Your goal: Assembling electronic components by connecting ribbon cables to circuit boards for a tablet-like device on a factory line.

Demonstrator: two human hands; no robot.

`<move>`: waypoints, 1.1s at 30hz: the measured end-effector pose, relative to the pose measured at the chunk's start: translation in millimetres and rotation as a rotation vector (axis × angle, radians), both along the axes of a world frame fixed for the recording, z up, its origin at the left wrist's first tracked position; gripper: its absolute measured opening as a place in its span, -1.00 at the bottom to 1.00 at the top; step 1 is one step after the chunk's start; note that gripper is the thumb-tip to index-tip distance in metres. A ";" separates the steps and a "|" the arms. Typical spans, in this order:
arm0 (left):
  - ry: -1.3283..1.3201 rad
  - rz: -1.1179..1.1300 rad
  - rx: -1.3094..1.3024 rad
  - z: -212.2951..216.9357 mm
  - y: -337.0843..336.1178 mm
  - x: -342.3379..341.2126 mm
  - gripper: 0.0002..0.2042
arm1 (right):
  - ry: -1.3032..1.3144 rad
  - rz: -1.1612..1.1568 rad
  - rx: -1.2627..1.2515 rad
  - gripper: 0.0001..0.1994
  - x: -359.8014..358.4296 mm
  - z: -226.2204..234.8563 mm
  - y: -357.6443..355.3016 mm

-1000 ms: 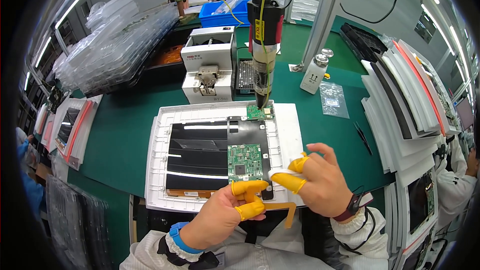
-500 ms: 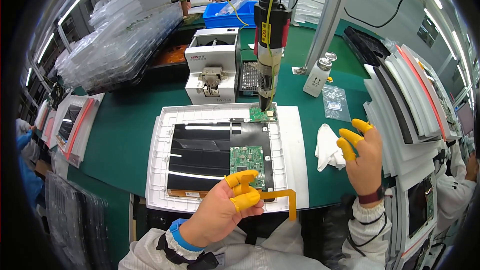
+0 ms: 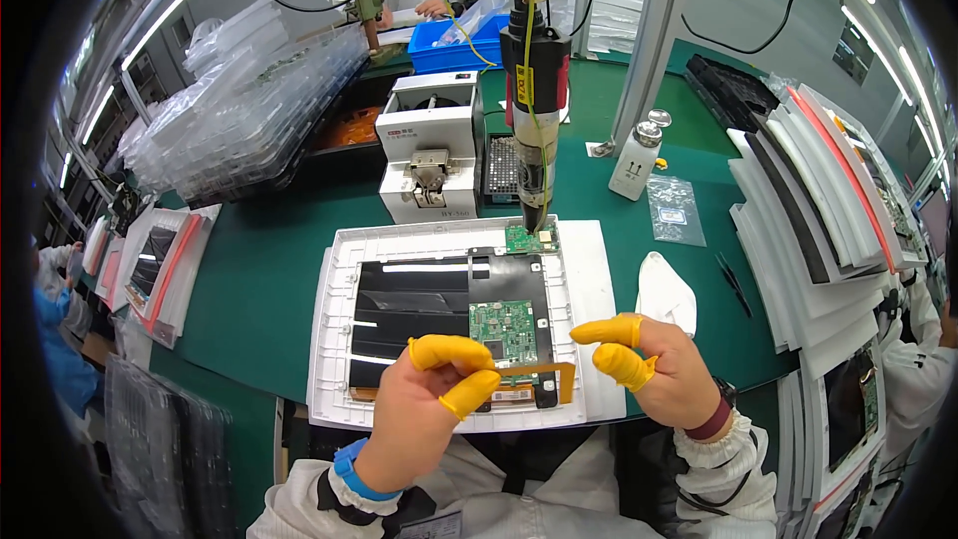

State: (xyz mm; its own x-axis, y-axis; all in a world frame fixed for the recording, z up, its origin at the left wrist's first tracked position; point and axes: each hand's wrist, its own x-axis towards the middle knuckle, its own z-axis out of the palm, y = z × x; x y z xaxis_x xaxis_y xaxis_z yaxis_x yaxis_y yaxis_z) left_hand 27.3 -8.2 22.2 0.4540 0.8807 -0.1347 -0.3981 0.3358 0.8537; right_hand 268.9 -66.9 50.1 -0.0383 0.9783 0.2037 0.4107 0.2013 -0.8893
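My left hand (image 3: 424, 404), with yellow finger cots, pinches an orange-brown flat flex cable (image 3: 547, 369) between thumb and fingers. The cable's bent free end points right. My right hand (image 3: 674, 379), also in yellow finger cots, is beside that end with thumb and index finger apart, not visibly touching it. Beyond the hands lies a white plastic frame (image 3: 334, 339) holding a black panel (image 3: 409, 334). A green circuit board (image 3: 504, 329) sits on the panel's right part; a smaller green board (image 3: 531, 239) is at the frame's far edge, under the electric screwdriver's tip.
An electric screwdriver (image 3: 536, 130) hangs over the frame, by a white screw feeder (image 3: 429, 155). To the right are tweezers (image 3: 733, 284), a white cloth (image 3: 666, 289), a dispenser bottle (image 3: 636, 160) and stacked foam sheets (image 3: 788, 299). Plastic trays (image 3: 249, 120) stand far left. A person sits opposite.
My right hand has come down and left, close to the cable's free end. The cable has turned in my left hand. Tweezers show where my right hand was.
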 end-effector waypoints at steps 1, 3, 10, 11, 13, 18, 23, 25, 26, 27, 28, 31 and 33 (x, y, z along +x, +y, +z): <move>0.298 0.040 0.479 4.6 1.3 -7.6 -0.71 | 0.002 -0.002 0.000 -0.70 -1.1 0.0 -1.4; 0.691 0.216 1.160 16.7 -1.5 -11.0 -0.79 | 0.103 0.073 -0.163 -0.66 -3.5 2.3 -5.0; 0.577 0.093 1.548 29.4 2.3 -24.0 -0.69 | 0.565 0.128 -0.358 -0.53 -24.1 -11.7 5.4; 0.597 0.066 1.553 23.8 2.1 -27.0 -0.65 | 0.626 0.158 -0.408 -0.54 -27.1 -13.4 7.8; 0.578 0.063 1.613 24.3 2.2 -27.7 -0.64 | 0.700 0.218 -0.447 -0.53 -31.4 -17.5 10.9; 0.590 0.098 1.554 20.3 -0.1 -29.9 -0.63 | 0.705 0.237 -0.517 -0.48 -31.7 -12.6 16.4; 0.774 0.128 1.402 7.6 19.5 -25.4 -0.43 | 0.721 0.111 -0.289 -0.40 -32.3 -12.8 25.8; 0.784 0.137 1.181 0.9 19.1 -21.6 -0.38 | 0.687 0.105 -0.263 -0.39 -29.8 -15.3 29.8; 0.497 0.020 0.758 4.9 18.1 -19.5 -0.35 | 0.653 0.100 -0.239 -0.38 -28.9 -16.7 31.4; 0.208 -0.092 0.331 8.6 18.1 -17.1 -0.31 | 0.652 0.097 -0.239 -0.38 -27.4 -19.9 33.0; 0.207 -0.094 0.330 12.1 20.2 -17.8 -0.31 | 0.626 0.082 -0.227 -0.37 -26.0 -23.4 34.6; 0.295 -0.310 0.212 21.8 27.2 -20.9 -0.27 | 0.582 0.041 -0.202 -0.38 -26.7 -26.6 38.2; 0.313 -0.320 0.159 26.5 28.7 -18.8 -0.35 | 0.563 0.018 -0.186 -0.39 -27.1 -26.9 39.9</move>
State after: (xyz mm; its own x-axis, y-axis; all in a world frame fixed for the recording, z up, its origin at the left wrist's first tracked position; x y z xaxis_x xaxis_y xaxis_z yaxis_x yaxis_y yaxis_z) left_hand 8.5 20.4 48.6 0.6652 0.7239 -0.1830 -0.0115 0.2549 0.9669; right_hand 241.8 -27.0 23.1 0.0085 0.9997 0.0224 -0.1369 0.0233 -0.9903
